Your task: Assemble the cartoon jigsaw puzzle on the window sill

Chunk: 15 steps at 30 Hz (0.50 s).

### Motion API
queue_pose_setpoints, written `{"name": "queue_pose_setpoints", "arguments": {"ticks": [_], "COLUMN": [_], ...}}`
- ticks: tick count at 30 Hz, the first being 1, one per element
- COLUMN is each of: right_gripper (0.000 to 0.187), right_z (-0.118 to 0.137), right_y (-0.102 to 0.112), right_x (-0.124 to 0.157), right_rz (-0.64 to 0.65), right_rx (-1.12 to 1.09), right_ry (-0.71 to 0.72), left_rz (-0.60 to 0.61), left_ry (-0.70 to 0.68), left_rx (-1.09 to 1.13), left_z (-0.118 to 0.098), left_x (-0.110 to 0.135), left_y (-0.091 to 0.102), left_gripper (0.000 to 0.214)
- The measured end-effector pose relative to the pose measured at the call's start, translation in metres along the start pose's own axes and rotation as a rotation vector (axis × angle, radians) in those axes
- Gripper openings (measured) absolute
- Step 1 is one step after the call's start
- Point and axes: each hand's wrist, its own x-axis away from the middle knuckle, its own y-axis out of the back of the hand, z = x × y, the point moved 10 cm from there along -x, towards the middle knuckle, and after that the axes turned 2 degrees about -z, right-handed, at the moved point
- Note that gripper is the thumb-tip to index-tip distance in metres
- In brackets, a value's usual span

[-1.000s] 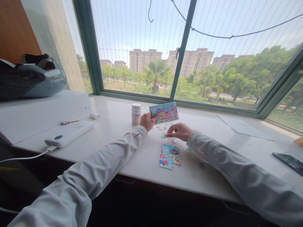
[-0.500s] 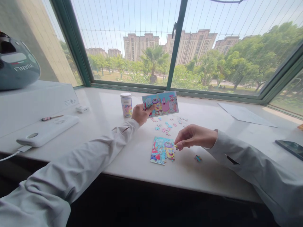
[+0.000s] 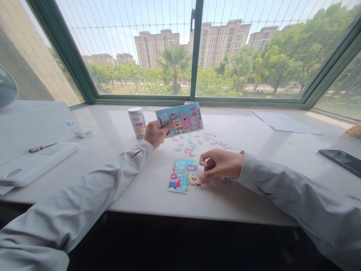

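My left hand holds up a picture card printed with cartoon figures, its thumb over the front. Below it, a partly assembled jigsaw puzzle lies flat on the table, showing a yellow square figure at its right side. My right hand is at the puzzle's right edge. Its thumb tip presses down by the yellow figure, while the curled index finger stays apart from the thumb; nothing shows in the gap. Small puzzle pieces lie partly hidden behind this hand. More loose pieces are scattered beyond the puzzle.
A lidded canister stands left of the card. Farther left are a white power bank with a slim pointed tool on it, a small white block and a white box. Paper and a phone lie right.
My right hand has moved onto the puzzle's right edge; the small piece it pinched is no longer between thumb and index finger. The view has shifted right; my left hand still holds the card.
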Motion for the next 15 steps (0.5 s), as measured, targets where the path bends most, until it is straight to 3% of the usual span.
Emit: {"name": "queue_pose_setpoints", "arguments": {"ticks": [9, 15], "right_gripper": [0.059, 0.062], "right_z": [-0.0005, -0.004], "right_y": [0.0034, -0.0002], "right_x": [-0.0016, -0.0026], "right_rz": [-0.029, 0.068], "right_rx": [0.101, 0.09], "right_ry": [-0.039, -0.085], "left_rz": [-0.007, -0.005], "left_ry": [-0.028, -0.038], "left_rx": [0.0, -0.005], "left_z": [0.0011, 0.0003], "left_x": [-0.0004, -0.0005], "left_y": [-0.001, -0.0011], "left_gripper": [0.044, 0.043]}}
